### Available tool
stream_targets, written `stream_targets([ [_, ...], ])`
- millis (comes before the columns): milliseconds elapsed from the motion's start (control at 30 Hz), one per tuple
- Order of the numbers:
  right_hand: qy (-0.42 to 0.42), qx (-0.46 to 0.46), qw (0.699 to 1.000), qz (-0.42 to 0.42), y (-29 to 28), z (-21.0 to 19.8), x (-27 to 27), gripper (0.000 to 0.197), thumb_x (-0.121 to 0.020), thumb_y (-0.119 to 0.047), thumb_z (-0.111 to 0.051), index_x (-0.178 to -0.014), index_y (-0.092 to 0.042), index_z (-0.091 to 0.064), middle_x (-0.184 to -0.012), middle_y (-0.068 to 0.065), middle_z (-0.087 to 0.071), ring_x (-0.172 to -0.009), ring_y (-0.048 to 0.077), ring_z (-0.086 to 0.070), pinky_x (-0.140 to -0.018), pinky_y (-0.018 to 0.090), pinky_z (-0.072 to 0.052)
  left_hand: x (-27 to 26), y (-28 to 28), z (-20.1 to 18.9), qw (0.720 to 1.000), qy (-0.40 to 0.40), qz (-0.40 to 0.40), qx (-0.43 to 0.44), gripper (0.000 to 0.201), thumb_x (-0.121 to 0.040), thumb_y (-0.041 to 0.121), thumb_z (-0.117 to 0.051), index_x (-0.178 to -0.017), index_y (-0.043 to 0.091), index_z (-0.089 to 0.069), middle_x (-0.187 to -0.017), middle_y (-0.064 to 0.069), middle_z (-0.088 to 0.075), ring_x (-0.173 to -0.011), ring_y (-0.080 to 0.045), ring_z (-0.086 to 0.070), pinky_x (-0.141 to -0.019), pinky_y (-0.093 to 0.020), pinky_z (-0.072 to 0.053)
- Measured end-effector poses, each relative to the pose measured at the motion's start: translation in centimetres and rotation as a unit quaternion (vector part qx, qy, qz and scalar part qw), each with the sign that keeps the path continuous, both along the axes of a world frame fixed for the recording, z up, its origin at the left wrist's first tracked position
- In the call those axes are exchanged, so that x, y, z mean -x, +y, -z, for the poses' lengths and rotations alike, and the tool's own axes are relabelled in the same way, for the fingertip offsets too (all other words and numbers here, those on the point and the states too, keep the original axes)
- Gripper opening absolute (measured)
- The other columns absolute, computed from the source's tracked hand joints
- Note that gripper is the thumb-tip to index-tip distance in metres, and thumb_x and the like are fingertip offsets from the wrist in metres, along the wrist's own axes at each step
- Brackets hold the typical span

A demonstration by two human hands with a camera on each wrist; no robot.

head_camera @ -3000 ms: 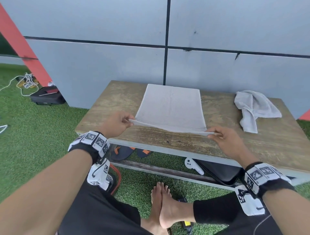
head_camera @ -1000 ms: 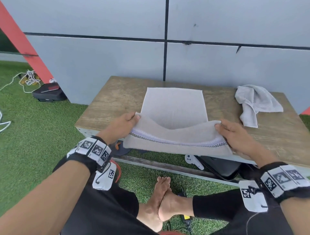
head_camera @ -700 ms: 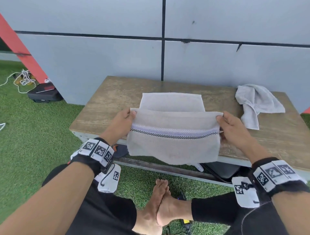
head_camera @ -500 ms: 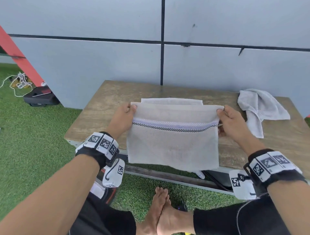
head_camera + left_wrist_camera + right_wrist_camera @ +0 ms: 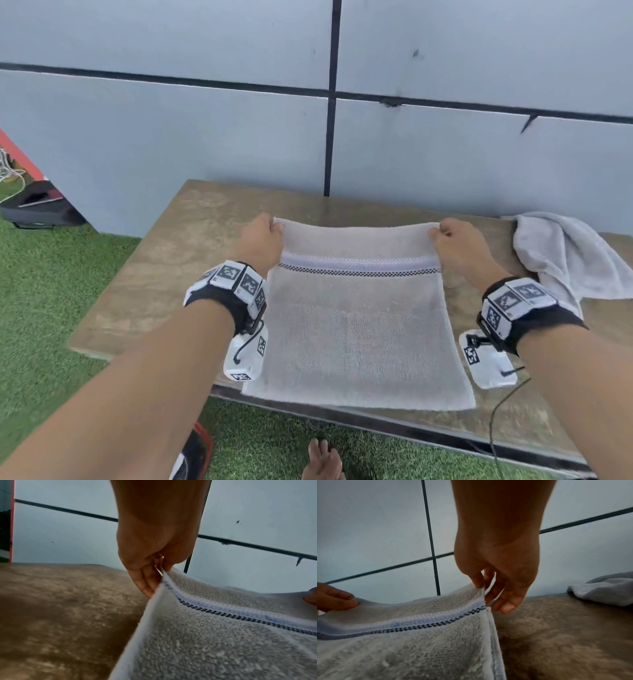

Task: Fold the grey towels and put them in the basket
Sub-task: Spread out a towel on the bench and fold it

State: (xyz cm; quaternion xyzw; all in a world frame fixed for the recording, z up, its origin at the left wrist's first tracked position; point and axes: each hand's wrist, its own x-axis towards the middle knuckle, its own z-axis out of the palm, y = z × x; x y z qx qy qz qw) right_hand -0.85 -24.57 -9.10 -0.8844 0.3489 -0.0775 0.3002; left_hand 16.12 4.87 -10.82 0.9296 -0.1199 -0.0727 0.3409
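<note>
Grey panel wall [image 5: 171, 137] behind wooden table [image 5: 164, 274] | our left hand [image 5: 262, 240] & right hand [image 5: 455, 245] each pinch a far corner of grey towel [image 5: 356, 329], folded on table | 2nd towel [image 5: 561, 253] crumpled at right

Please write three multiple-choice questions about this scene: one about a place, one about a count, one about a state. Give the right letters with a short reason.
1. Where does the crumpled towel lie?
A. on the grass
B. on the table's right side
C. under the table

2. How many towels are on the wooden table?
A. one
B. two
C. four

3. How is the striped towel held?
A. its far corners pinched by both hands
B. by nobody
C. pressed by one flat palm

Answers: 1 B, it rests on the table at the right. 2 B, one striped, one crumpled. 3 A, the left hand and right hand each pinch a corner.
</note>
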Motion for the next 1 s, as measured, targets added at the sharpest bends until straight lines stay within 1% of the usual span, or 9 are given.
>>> stream_targets([
  [67, 0.063, 0.009, 0.998, -0.005, -0.2, 1.1, -0.9, 0.012, -0.099, -0.025, -0.051, -0.098, -0.015, -0.058, -0.098, 0.006, -0.061, -0.102, 0.03, -0.056, -0.085, 0.035, -0.042, -0.6, -0.2, 1.3, 1.0, 0.01, -0.009, -0.015, 0.019, -0.102, 0.026, -0.049, -0.089, 0.012, -0.048, -0.081, -0.005, -0.054, -0.078, -0.028, -0.053, -0.067, -0.034, -0.037],
  [233, 0.111, 0.049, 0.992, -0.035, -0.7, 2.4, -2.3, 0.032, -0.095, -0.033, -0.061, -0.123, -0.018, -0.058, -0.124, 0.01, -0.063, -0.116, 0.033, -0.057, -0.097, 0.041, -0.048, -1.4, 0.2, 2.7, 0.999, -0.014, 0.009, -0.038, 0.017, -0.093, 0.028, -0.063, -0.099, 0.013, -0.055, -0.088, -0.002, -0.061, -0.08, -0.022, -0.059, -0.066, -0.034, -0.047],
  [400, 0.13, 0.085, 0.986, -0.059, -0.2, 2.9, -2.1, 0.019, -0.095, -0.039, -0.062, -0.093, -0.024, -0.051, -0.113, 0.017, -0.061, -0.104, 0.034, -0.056, -0.083, 0.039, -0.046, -1.7, 0.8, 2.6, 0.995, -0.029, 0.071, -0.056, 0.027, -0.095, 0.033, -0.062, -0.121, 0.026, -0.057, -0.115, -0.004, -0.053, -0.081, -0.016, -0.058, -0.078, -0.032, -0.049],
  [467, 0.132, 0.081, 0.986, -0.061, 0.2, 2.7, -1.9, 0.025, -0.095, -0.036, -0.064, -0.082, -0.021, -0.049, -0.106, 0.017, -0.063, -0.095, 0.031, -0.056, -0.075, 0.036, -0.042, -1.6, 1.1, 2.2, 0.992, -0.029, 0.095, -0.075, 0.019, -0.096, 0.032, -0.06, -0.115, 0.029, -0.059, -0.118, -0.006, -0.049, -0.077, -0.016, -0.058, -0.083, -0.036, -0.052],
  [633, 0.018, 0.002, 0.999, -0.036, 3.0, 1.6, 0.2, 0.021, -0.093, -0.025, -0.069, -0.092, -0.015, -0.051, -0.084, 0.004, -0.061, -0.066, 0.014, -0.051, -0.052, 0.029, -0.037, -0.2, 2.4, 2.0, 0.99, -0.04, 0.098, -0.091, 0.012, -0.096, 0.028, -0.06, -0.105, 0.021, -0.056, -0.107, -0.005, -0.048, -0.074, -0.016, -0.052, -0.075, -0.035, -0.046],
  [800, -0.104, -0.097, 0.99, -0.014, 7.4, 0.6, 3.5, 0.026, -0.09, -0.025, -0.074, -0.107, -0.018, -0.056, -0.095, -0.003, -0.068, -0.075, 0.014, -0.061, -0.058, 0.025, -0.044, 2.1, 5.2, 1.9, 0.993, -0.027, 0.066, -0.091, 0.012, -0.094, 0.024, -0.061, -0.091, 0.024, -0.049, -0.096, -0.004, -0.058, -0.078, -0.02, -0.057, -0.069, -0.038, -0.047],
  [867, -0.139, -0.122, 0.982, -0.025, 9.1, 0.4, 4.8, 0.02, -0.089, -0.025, -0.076, -0.1, -0.018, -0.061, -0.09, -0.002, -0.072, -0.069, 0.013, -0.061, -0.057, 0.022, -0.044, 3.4, 5.8, 0.9, 0.992, -0.032, 0.042, -0.11, 0.017, -0.091, 0.017, -0.062, -0.101, 0.021, -0.049, -0.108, -0.007, -0.055, -0.094, -0.026, -0.058, -0.083, -0.043, -0.051],
  [900, -0.149, -0.119, 0.981, -0.035, 10.0, 0.3, 5.4, 0.016, -0.089, -0.024, -0.076, -0.092, -0.019, -0.062, -0.084, -0.001, -0.072, -0.063, 0.013, -0.057, -0.054, 0.021, -0.043, 4.4, 5.8, 0.1, 0.99, -0.053, 0.04, -0.122, 0.025, -0.089, 0.013, -0.062, -0.11, 0.019, -0.048, -0.116, -0.009, -0.052, -0.102, -0.027, -0.054, -0.088, -0.039, -0.049],
  [1000, -0.181, -0.118, 0.974, -0.073, 12.2, -0.3, 6.7, 0.017, -0.089, -0.018, -0.077, -0.081, -0.022, -0.062, -0.075, -0.005, -0.069, -0.056, 0.01, -0.052, -0.046, 0.018, -0.039, 8.3, 4.7, -2.8, 0.987, -0.102, 0.123, -0.022, 0.028, -0.088, 0.022, -0.067, -0.112, 0.024, -0.053, -0.118, 0.0, -0.052, -0.1, -0.017, -0.054, -0.084, -0.028, -0.045],
])
